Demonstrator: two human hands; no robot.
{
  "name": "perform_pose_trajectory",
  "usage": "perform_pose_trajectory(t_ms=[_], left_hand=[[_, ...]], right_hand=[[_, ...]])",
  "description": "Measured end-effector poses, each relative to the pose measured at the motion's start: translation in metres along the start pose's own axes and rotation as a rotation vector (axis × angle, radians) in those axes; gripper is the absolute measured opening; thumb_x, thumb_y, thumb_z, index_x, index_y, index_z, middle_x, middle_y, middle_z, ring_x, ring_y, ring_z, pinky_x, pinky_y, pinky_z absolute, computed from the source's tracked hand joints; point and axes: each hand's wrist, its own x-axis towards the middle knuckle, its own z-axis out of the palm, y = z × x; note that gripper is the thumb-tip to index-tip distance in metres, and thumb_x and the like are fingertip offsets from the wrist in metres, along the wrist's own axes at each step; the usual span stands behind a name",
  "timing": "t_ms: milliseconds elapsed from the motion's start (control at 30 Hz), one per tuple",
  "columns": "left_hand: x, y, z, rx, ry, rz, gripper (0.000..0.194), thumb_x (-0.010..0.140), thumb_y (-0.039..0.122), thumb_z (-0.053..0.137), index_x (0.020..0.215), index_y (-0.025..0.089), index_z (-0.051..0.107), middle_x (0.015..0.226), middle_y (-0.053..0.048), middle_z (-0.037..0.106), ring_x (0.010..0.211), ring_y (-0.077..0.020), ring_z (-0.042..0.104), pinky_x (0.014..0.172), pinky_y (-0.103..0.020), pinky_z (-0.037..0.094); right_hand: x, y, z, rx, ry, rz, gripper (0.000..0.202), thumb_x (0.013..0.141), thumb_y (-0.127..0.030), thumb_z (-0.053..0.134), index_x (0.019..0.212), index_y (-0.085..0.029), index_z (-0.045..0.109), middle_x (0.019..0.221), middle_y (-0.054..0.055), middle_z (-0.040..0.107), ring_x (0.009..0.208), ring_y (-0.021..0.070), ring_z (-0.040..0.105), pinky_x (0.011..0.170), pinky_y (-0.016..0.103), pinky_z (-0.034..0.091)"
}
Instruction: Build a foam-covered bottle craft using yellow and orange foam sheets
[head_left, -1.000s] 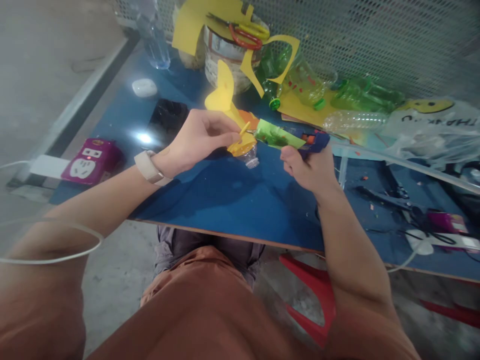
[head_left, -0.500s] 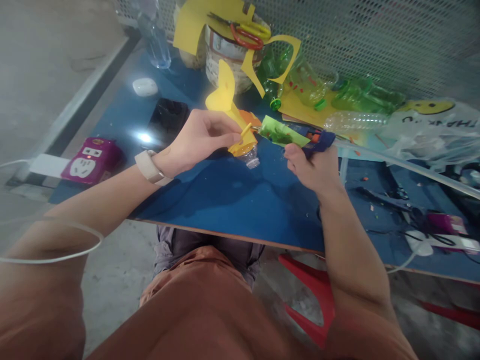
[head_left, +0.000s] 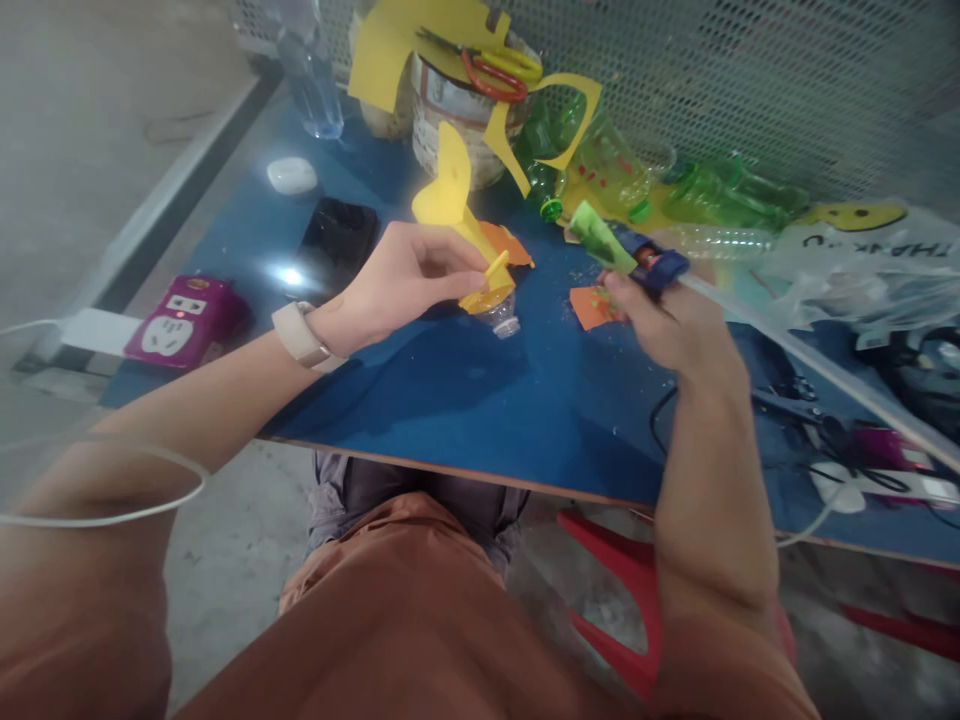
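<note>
My left hand (head_left: 409,275) pinches a small yellow strip (head_left: 496,265) between thumb and fingertips. It is at a yellow cut-out piece (head_left: 442,198), which stands up beside the fingers. Below the fingertips shows a clear bottle neck (head_left: 505,320) with yellow material around it; how they join is hidden. My right hand (head_left: 671,325) is wrapped round a dark blue glue gun (head_left: 660,265), apart from the yellow piece. Green wrapping (head_left: 602,238) covers its front, and a long whitish glue stick (head_left: 817,352) runs out of its back.
Orange scraps (head_left: 596,307) lie on the blue table (head_left: 465,410). Scissors (head_left: 499,75) rest on a bucket (head_left: 457,115). Green bottles (head_left: 735,190) and a plastic bag (head_left: 870,250) stand behind. A black box (head_left: 337,240) and purple socket block (head_left: 184,320) are left; cables and power strips right.
My right hand has drawn the glue gun to the right, away from the yellow strip, uncovering an orange scrap on the table. My left hand has barely moved and keeps its pinch.
</note>
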Motion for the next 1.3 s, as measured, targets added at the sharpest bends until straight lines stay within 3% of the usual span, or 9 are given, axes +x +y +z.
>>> perform_pose_trajectory(t_ms=[33, 167, 367, 467, 600, 833, 967, 1100, 1300], left_hand=[[0.000, 0.000, 0.000, 0.000, -0.002, 0.002, 0.029, 0.084, 0.031, 0.108, 0.096, 0.017, 0.085, 0.090, -0.007, 0.086, 0.084, -0.0216, 0.085, 0.080, -0.033, 0.072], [0.000, -0.001, -0.001, 0.001, -0.006, 0.007, 0.034, 0.081, 0.036, 0.109, 0.097, 0.018, 0.086, 0.090, -0.007, 0.086, 0.085, -0.0219, 0.084, 0.078, -0.033, 0.073], [0.000, -0.005, -0.002, -0.031, -0.007, 0.027, 0.036, 0.079, 0.039, 0.110, 0.098, 0.018, 0.087, 0.097, -0.008, 0.087, 0.089, -0.0215, 0.085, 0.083, -0.033, 0.073], [0.000, -0.006, -0.003, -0.034, -0.019, 0.033, 0.034, 0.080, 0.039, 0.109, 0.098, 0.019, 0.088, 0.097, -0.008, 0.087, 0.089, -0.0208, 0.084, 0.083, -0.033, 0.072], [0.000, -0.005, -0.003, -0.015, -0.029, 0.028, 0.033, 0.081, 0.041, 0.109, 0.098, 0.020, 0.089, 0.097, -0.008, 0.087, 0.089, -0.0215, 0.084, 0.084, -0.034, 0.072], [0.001, -0.011, -0.006, -0.021, -0.038, 0.042, 0.032, 0.085, 0.037, 0.106, 0.108, 0.020, 0.093, 0.108, -0.008, 0.089, 0.095, -0.0207, 0.084, 0.089, -0.035, 0.073], [0.002, -0.014, -0.006, -0.017, -0.059, 0.045, 0.039, 0.089, 0.044, 0.105, 0.117, 0.020, 0.093, 0.116, -0.010, 0.090, 0.098, -0.0212, 0.084, 0.091, -0.036, 0.072], [0.003, -0.017, -0.005, -0.018, -0.086, 0.086, 0.047, 0.090, 0.060, 0.103, 0.113, 0.021, 0.089, 0.113, -0.010, 0.087, 0.094, -0.0193, 0.081, 0.081, -0.031, 0.068], [0.003, -0.021, -0.001, -0.052, -0.123, 0.121, 0.052, 0.095, 0.072, 0.095, 0.106, 0.023, 0.081, 0.101, -0.006, 0.081, 0.084, -0.0160, 0.076, 0.069, -0.028, 0.059]], right_hand=[[0.002, 0.008, -0.008, -0.105, 0.052, -0.014, 0.025, 0.100, -0.042, 0.091, 0.105, -0.027, 0.073, 0.090, 0.006, 0.072, 0.079, 0.0225, 0.061, 0.073, 0.041, 0.041], [0.015, 0.046, -0.031, -0.285, 0.011, -0.032, 0.057, 0.064, 0.003, 0.101, 0.108, -0.026, 0.076, 0.112, 0.014, 0.080, 0.096, 0.0270, 0.070, 0.083, 0.044, 0.049], [0.024, 0.071, -0.041, -0.360, -0.146, 0.096, 0.062, 0.049, 0.018, 0.087, 0.098, -0.021, 0.084, 0.124, 0.019, 0.084, 0.109, 0.0326, 0.077, 0.099, 0.049, 0.056], [0.019, 0.066, -0.046, -0.421, -0.211, 0.133, 0.060, 0.058, 0.011, 0.086, 0.111, -0.019, 0.088, 0.135, 0.021, 0.082, 0.121, 0.0374, 0.077, 0.110, 0.050, 0.058], [0.007, 0.060, -0.054, -0.538, -0.295, 0.079, 0.049, 0.091, -0.013, 0.078, 0.139, -0.020, 0.084, 0.152, 0.021, 0.073, 0.140, 0.0406, 0.071, 0.122, 0.054, 0.055], [0.002, 0.061, -0.055, -0.601, -0.321, 0.212, 0.046, 0.098, -0.013, 0.083, 0.143, -0.023, 0.084, 0.159, 0.023, 0.070, 0.144, 0.0372, 0.068, 0.122, 0.049, 0.052], [-0.002, 0.045, -0.061, -0.586, -0.191, 0.192, 0.045, 0.095, -0.010, 0.092, 0.138, -0.024, 0.087, 0.158, 0.024, 0.072, 0.148, 0.0395, 0.070, 0.126, 0.055, 0.053], [-0.006, 0.006, -0.057, -0.439, 0.051, -0.010, 0.034, 0.093, -0.009, 0.094, 0.124, -0.024, 0.090, 0.141, 0.020, 0.083, 0.137, 0.0343, 0.079, 0.116, 0.051, 0.064], [-0.015, -0.081, -0.007, -0.094, 0.185, -0.240, 0.022, 0.094, -0.016, 0.090, 0.114, -0.027, 0.087, 0.116, 0.011, 0.088, 0.099, 0.0243, 0.085, 0.095, 0.046, 0.072]])
